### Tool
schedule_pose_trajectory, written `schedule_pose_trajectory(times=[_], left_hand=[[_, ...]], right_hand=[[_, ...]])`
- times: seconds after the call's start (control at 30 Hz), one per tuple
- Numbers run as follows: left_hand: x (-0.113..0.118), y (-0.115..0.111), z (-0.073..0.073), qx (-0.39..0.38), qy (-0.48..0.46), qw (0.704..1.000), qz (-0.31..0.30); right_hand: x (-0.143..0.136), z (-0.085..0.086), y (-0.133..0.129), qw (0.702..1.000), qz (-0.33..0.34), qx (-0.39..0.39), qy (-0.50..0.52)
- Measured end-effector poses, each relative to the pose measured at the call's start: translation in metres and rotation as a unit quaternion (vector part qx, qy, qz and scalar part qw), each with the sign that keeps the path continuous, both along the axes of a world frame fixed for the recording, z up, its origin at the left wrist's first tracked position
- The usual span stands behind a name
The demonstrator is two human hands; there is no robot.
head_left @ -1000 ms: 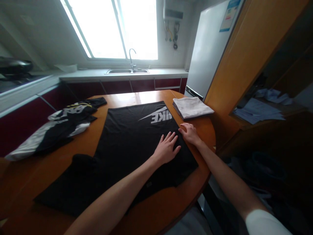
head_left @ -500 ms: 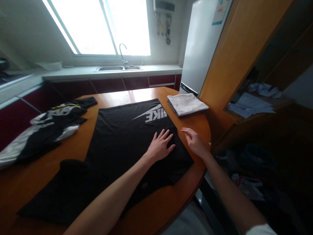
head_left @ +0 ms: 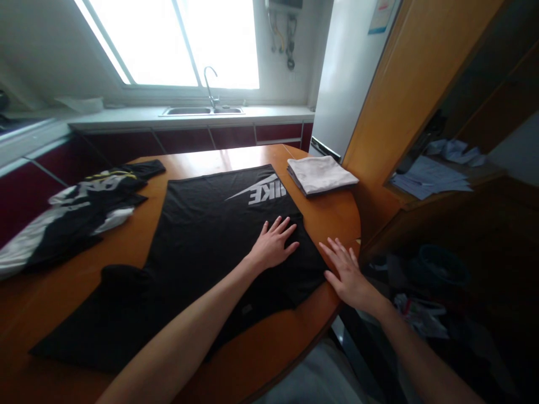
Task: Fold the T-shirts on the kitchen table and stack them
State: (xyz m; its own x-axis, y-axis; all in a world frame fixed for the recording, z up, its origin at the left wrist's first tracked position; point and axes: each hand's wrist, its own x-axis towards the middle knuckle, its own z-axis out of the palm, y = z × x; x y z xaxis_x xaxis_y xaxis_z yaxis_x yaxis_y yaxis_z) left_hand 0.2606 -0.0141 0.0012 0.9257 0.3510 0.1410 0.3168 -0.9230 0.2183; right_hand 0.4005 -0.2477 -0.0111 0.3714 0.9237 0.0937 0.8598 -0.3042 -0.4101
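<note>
A black T-shirt [head_left: 202,235] with a white logo lies spread flat on the round wooden table [head_left: 332,216]. My left hand [head_left: 273,244] presses palm-down on the shirt's right part, fingers spread. Beside the shirt's near right corner, my right hand [head_left: 347,275] rests flat on the table's edge, fingers apart and holding nothing.
A folded white garment [head_left: 320,174] sits at the table's far right. A crumpled black, white and yellow garment [head_left: 80,210] lies at the left. Behind are a counter with a sink [head_left: 202,110], a fridge [head_left: 341,84] and a wooden cabinet [head_left: 408,90]. Clutter lies on the floor at right.
My right hand has slid back toward me along the shirt's right edge to its near corner. The left hand stays pressed in the same place on the shirt.
</note>
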Motion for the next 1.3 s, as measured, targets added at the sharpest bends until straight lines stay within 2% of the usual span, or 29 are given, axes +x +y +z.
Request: schedule_pose_trajectory(times=[0.13, 0.27, 0.33, 0.43, 0.57, 0.63, 0.77, 0.87, 1.0, 1.13, 1.23, 1.3], left_hand=[[-0.001, -0.004, 0.006, 0.010, -0.021, 1.000, -0.006], [-0.001, -0.011, 0.008, 0.020, -0.046, 0.998, -0.040], [-0.001, -0.013, 0.006, 0.017, -0.026, 0.998, -0.054], [-0.001, -0.012, 0.000, 0.014, 0.007, 0.998, -0.060], [-0.001, -0.013, 0.001, 0.007, 0.008, 0.998, -0.061], [0.000, -0.013, 0.005, 0.000, -0.012, 0.999, -0.044], [0.003, -0.010, 0.007, 0.006, -0.065, 0.997, 0.037], [0.001, -0.007, 0.002, 0.009, -0.046, 0.997, 0.065], [-0.001, -0.004, -0.003, -0.007, -0.029, 0.997, 0.066], [0.002, -0.003, -0.003, -0.026, -0.064, 0.994, 0.090], [0.003, -0.001, -0.001, -0.037, -0.085, 0.989, 0.112], [0.002, 0.001, -0.001, -0.045, -0.090, 0.988, 0.119]], right_hand=[[0.001, 0.002, -0.001, 1.000, 0.003, -0.013, 0.025], [-0.008, 0.015, 0.003, 0.998, -0.024, 0.061, 0.009], [-0.018, 0.016, 0.005, 0.997, 0.000, 0.075, -0.033], [-0.030, 0.012, 0.004, 0.994, 0.076, 0.015, -0.074], [-0.028, 0.012, 0.005, 0.993, 0.097, -0.032, -0.052], [-0.023, 0.018, 0.016, 0.997, 0.074, -0.006, -0.028], [-0.016, 0.026, 0.056, 0.998, 0.029, 0.056, -0.019], [-0.016, 0.018, 0.082, 0.998, 0.043, 0.026, -0.034], [-0.015, 0.006, 0.091, 0.997, 0.050, -0.030, -0.050], [-0.008, 0.013, 0.097, 0.998, 0.044, -0.036, -0.036], [-0.004, 0.021, 0.113, 0.998, 0.040, -0.023, -0.040], [-0.004, 0.019, 0.124, 0.998, 0.038, -0.031, -0.043]])
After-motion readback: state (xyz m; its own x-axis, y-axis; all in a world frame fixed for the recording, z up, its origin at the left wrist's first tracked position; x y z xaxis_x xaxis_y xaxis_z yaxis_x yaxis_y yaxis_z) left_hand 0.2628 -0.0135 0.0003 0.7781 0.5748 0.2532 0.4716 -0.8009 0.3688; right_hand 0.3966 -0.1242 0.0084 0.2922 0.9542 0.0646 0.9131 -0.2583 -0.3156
